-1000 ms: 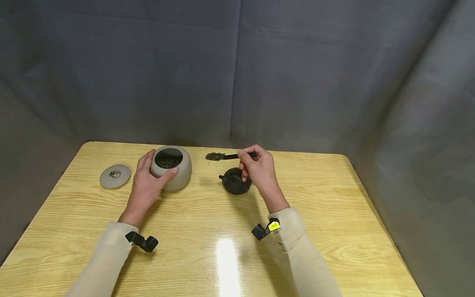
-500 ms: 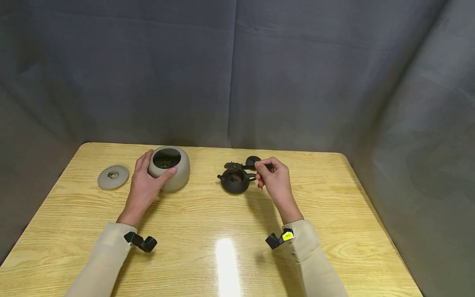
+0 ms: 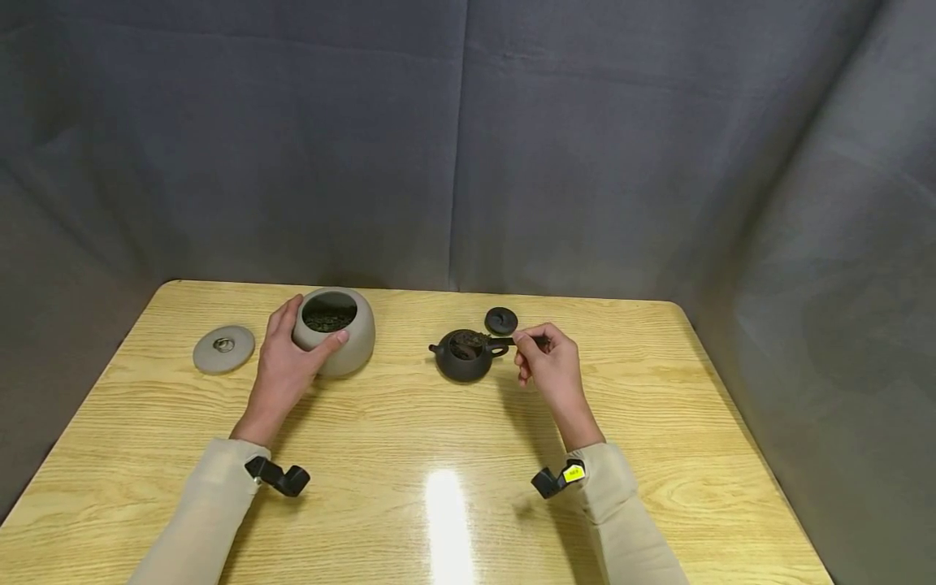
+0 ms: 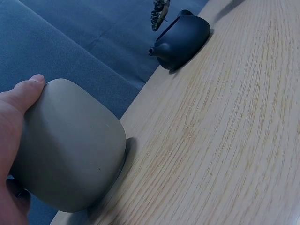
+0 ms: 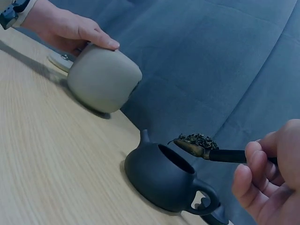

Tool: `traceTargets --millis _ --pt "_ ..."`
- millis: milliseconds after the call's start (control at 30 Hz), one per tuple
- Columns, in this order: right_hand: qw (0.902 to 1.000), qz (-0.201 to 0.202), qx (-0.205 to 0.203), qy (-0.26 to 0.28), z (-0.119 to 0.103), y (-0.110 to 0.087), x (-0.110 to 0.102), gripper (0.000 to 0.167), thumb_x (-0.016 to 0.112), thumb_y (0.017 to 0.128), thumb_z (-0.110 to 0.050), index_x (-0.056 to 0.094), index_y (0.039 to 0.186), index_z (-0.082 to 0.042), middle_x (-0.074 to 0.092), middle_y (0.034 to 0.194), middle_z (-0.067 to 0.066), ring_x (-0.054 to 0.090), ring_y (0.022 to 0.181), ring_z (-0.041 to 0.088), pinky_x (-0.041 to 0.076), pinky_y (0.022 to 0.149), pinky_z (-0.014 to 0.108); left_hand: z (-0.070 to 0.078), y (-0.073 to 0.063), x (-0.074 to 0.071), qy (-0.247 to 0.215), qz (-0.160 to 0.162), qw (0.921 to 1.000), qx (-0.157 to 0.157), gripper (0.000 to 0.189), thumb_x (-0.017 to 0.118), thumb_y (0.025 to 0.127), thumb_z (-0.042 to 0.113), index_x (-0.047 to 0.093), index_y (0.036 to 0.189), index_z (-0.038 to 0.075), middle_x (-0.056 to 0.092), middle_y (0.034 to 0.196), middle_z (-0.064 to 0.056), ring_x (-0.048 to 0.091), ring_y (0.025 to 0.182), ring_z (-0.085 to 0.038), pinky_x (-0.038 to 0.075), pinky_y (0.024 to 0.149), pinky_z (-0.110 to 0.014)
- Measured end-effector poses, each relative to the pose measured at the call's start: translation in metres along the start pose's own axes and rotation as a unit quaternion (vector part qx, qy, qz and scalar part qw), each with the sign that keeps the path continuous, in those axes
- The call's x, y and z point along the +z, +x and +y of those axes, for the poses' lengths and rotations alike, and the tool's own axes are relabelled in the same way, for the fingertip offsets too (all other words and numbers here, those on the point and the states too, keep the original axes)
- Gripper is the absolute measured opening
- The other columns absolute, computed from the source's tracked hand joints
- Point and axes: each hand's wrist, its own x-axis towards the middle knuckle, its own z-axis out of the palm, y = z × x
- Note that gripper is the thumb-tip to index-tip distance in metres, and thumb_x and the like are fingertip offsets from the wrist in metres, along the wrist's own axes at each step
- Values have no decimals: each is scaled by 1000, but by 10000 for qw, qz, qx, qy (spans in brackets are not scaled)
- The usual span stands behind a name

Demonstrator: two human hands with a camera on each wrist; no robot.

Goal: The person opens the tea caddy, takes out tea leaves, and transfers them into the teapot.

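Note:
My left hand (image 3: 292, 361) grips a round grey jar (image 3: 354, 345) by its side, thumb at the rim. Dark tea leaves (image 3: 329, 318) lie inside the jar, which leans a little toward me. Between thumb and fingers, my right hand (image 3: 552, 370) pinches the black handle of a tea scoop (image 5: 227, 155). A heap of dark tea leaves (image 5: 199, 139) sits on the scoop's head, just above the mouth of a small black teapot (image 3: 462, 367). The teapot stands upright with its spout to the left and its handle toward my right hand.
The grey jar lid (image 3: 223, 349) lies on the wooden table (image 3: 366, 455) left of my left hand. Behind the teapot, near the back edge, lies the black teapot lid (image 3: 501, 320). A grey curtain (image 3: 329, 162) rises behind the table and along its sides.
My right hand has moved right and toward me, bringing the loaded scoop from beyond the teapot to over its mouth. The teapot lid has come into view. My left hand still holds the jar.

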Motion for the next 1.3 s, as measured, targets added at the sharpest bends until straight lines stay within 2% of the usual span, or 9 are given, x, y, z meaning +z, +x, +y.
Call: traceTargets --millis 433,867,967,1167,1233,1300 --pt "9999 35 -70 -82 13 0 5 14 67 106 -12 66 106 2 62 64 -4 53 49 9 52 47 24 0 0 -2 -9 -46 10000 -68 102 78 95 54 22 172 17 22 177 -16 32 159 -45 32 124 -68" --pt "9996 -20 -149 -251 18 1 8 14 65 107 -13 66 106 2 62 67 0 52 50 10 51 48 25 0 0 -1 -25 -6 10000 -3 102 78 95 53 24 172 14 24 176 -17 33 159 -45 32 125 -66" --pt "9990 -50 -193 -389 17 1 9 16 66 107 -14 65 106 1 63 68 3 52 50 10 52 48 26 0 0 0 -21 9 10000 6 101 79 95 52 24 171 15 24 176 -17 33 158 -45 32 125 -66" --pt "9958 -168 -399 -805 14 1 12 13 66 107 -15 66 106 -2 64 75 18 52 52 13 50 49 27 -1 0 0 -44 22 10000 15 101 79 95 51 25 171 13 25 176 -18 33 159 -45 32 125 -66" --pt "9923 -281 -529 -1081 12 -1 14 13 66 107 -17 67 108 -4 65 78 21 53 53 15 49 49 26 -1 0 0 -37 27 10000 16 102 79 95 51 25 171 13 25 176 -18 33 159 -45 32 125 -66" --pt "9843 -385 -762 -1545 9 -3 16 12 66 108 -18 69 110 -7 68 81 21 56 57 16 48 51 25 -1 0 0 -37 21 10000 8 102 79 95 52 24 171 13 25 176 -18 33 159 -45 32 125 -66"
